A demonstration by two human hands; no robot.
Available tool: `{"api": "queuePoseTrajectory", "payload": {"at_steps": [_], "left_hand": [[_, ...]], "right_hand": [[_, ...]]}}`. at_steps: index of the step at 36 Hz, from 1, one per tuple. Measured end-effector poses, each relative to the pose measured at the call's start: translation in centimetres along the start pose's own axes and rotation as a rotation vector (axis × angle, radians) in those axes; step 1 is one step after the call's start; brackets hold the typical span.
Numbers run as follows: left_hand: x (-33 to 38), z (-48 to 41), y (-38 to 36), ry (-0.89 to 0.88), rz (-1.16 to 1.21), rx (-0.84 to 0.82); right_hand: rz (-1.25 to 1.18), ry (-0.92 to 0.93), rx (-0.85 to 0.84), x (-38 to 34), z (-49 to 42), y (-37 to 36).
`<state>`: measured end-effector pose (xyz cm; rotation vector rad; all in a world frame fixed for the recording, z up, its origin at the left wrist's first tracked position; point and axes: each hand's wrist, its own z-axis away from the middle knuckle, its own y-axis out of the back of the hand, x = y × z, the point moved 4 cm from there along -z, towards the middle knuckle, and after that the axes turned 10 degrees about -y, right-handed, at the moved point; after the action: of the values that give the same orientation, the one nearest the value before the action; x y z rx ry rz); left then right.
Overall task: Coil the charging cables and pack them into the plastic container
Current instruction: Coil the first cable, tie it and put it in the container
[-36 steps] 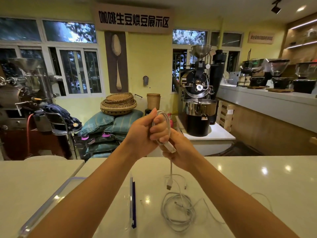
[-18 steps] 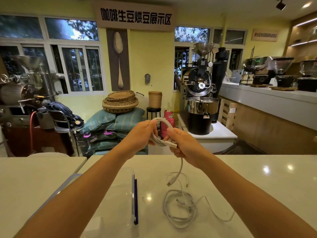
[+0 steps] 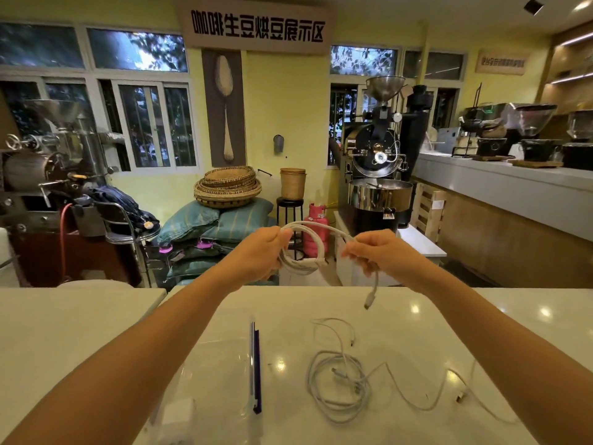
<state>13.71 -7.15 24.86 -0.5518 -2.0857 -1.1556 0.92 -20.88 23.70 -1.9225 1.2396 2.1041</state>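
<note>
I hold a white charging cable (image 3: 308,242) in the air above the far edge of the white table (image 3: 401,319). My left hand (image 3: 261,252) pinches its coiled loops. My right hand (image 3: 375,252) grips the free end farther right, and the plug hangs down below that hand. More white cables (image 3: 340,380) lie in a loose tangle on the table below my right arm. A clear plastic container (image 3: 218,374) with a blue-edged lid sits under my left forearm, partly hidden by it.
A thin cable end with a small plug (image 3: 460,396) trails toward the right on the table. Beyond the table stand sacks with woven baskets (image 3: 227,187), a red gas cylinder (image 3: 316,229) and a coffee roaster (image 3: 378,175).
My hands have moved apart. The right hand slid right along the cable, stretching a strand out of the coil, and the plug end now dangles below it.
</note>
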Motion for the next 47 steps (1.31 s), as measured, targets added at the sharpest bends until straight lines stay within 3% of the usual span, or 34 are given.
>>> {"api": "queuePoseTrajectory", "payload": {"at_steps": [4,6,11,19,30,38,47], "left_hand": [[0.0,0.4,-1.1,0.018,0.137,-0.128],[0.2,0.5,-2.0,-0.011,0.146,-0.195],[0.4,0.6,-3.3,-0.030,0.168,-0.224],[0.6,0.9,-4.4,-0.078,0.098,-0.206],[1.1,1.1,-4.9,-0.150,-0.022,-0.170],[1.2,1.0,-5.5,-0.182,-0.065,-0.160],[1.4,0.8,-5.9,-0.225,0.029,-0.136]], "right_hand": [[0.307,0.121,0.222,-0.7,-0.5,2.1],[0.340,0.149,0.290,-1.0,-0.6,2.8],[0.064,0.124,0.298,-0.8,-0.8,2.7],[0.160,0.161,0.306,-0.7,-0.8,1.5],[0.113,0.142,0.317,-1.0,-0.5,1.0],[-0.318,0.024,0.250,-0.5,-0.3,0.5],[-0.933,-0.278,-0.110,0.3,0.4,-2.9]]}}
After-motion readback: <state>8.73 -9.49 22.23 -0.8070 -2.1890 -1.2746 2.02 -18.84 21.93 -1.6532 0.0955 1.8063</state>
